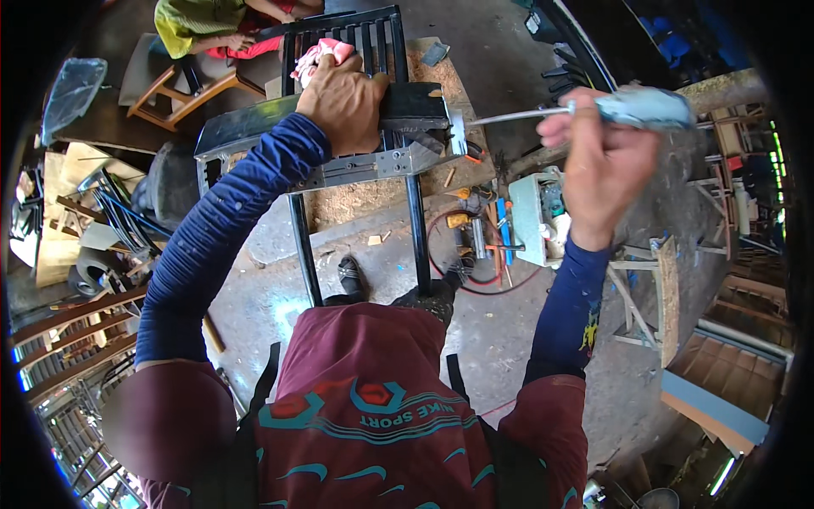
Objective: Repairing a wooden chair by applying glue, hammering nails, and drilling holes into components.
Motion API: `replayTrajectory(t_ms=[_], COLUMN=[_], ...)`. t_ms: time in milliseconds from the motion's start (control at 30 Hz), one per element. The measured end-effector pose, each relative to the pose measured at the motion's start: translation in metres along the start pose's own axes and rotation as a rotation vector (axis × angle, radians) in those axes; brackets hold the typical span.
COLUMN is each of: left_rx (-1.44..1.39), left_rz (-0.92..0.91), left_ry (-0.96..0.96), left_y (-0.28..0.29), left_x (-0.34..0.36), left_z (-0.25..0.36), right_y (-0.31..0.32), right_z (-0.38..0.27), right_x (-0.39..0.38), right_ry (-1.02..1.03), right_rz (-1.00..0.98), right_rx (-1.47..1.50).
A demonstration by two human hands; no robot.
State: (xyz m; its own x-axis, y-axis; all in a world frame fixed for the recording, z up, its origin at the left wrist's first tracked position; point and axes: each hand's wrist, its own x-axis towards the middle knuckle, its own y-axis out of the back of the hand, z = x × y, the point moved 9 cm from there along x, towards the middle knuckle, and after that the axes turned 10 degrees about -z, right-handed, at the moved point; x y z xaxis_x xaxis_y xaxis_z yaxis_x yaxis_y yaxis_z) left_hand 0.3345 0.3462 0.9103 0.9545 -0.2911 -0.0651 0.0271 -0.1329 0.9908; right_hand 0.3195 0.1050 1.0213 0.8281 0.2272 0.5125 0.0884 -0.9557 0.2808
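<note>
A black-painted wooden chair (407,99) with a slatted back and long legs lies across a low work surface. My left hand (346,106) is closed over its broad black rail, with a bunched pink-and-white cloth (320,61) at the fingertips. A metal strip with holes (392,163) runs along the rail's near side. Out to the right, my right hand (604,153) is closed around a screwdriver (649,109) with a pale bluish handle. Its long thin shaft points left, toward a small silvery metal piece (458,133) at the rail's right end.
Sawdust covers the wooden work surface (339,204). Right of it stands a pale green tool bin (530,222), beside loose hand tools and a hose on the floor. Another person (203,34) sits at the upper left near a brown wooden frame (178,97). A wooden trestle (666,297) stands at right.
</note>
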Motion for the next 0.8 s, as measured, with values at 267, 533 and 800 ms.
replayTrajectory(t_ms=[267,533,800], left_rx=[0.024,0.064,0.061], left_rz=[-0.027,-0.048,-0.026], left_ry=[0.013,0.016,-0.043], left_y=[-0.002,-0.003,-0.005], left_x=[-0.004,-0.003,0.001], left_z=[-0.004,-0.002,0.001], right_y=[-0.063,-0.07,-0.103], right_z=[0.029,0.005,0.023], right_x=[-0.002,0.023,0.071], right_ry=[-0.091,0.019,-0.146], right_rz=[-0.075,-0.13,-0.295], right_rx=[-0.071,0.122,0.5])
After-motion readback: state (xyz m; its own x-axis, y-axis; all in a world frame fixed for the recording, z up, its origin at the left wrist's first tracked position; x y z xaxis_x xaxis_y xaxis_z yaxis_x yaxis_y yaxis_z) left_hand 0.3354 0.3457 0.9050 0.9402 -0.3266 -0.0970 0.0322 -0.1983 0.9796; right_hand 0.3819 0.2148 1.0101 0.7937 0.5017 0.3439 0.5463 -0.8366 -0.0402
